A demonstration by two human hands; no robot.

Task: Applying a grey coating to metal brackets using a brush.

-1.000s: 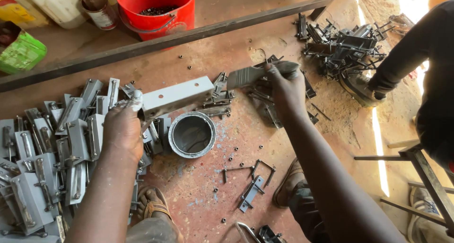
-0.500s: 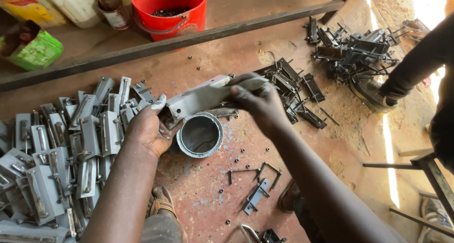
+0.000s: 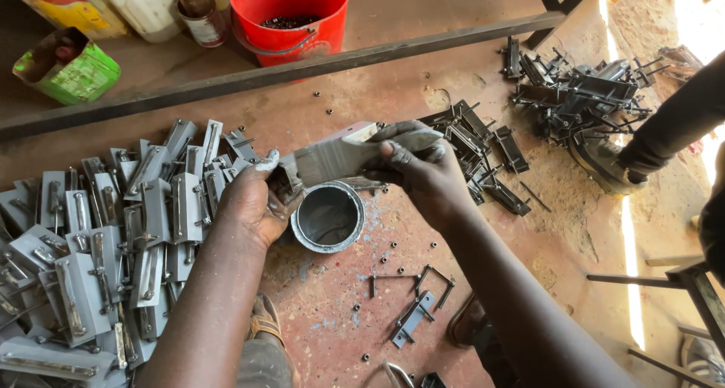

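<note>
Both of my hands hold one grey-painted metal bracket [image 3: 326,160] level above a round tin of grey paint [image 3: 328,217] on the reddish floor. My left hand [image 3: 255,204] grips the bracket's left end, fingers smeared with grey paint. My right hand [image 3: 418,164] is closed over its right end. A big heap of grey-painted brackets [image 3: 113,229] lies left of my left hand. A pile of dark unpainted brackets [image 3: 483,150] sits just right of my right hand.
A red bucket [image 3: 290,14], a bottle [image 3: 198,12], a green carton [image 3: 68,65] and containers stand behind a long steel bar [image 3: 264,75]. Another dark metal pile [image 3: 581,93] lies far right, by another person's leg and shoe [image 3: 649,143]. Loose nuts and small parts [image 3: 411,305] dot the floor.
My hands have drawn the bracket closer together over the paint tin, and my right hand has slid leftward from the dark pile onto the bracket's right end.
</note>
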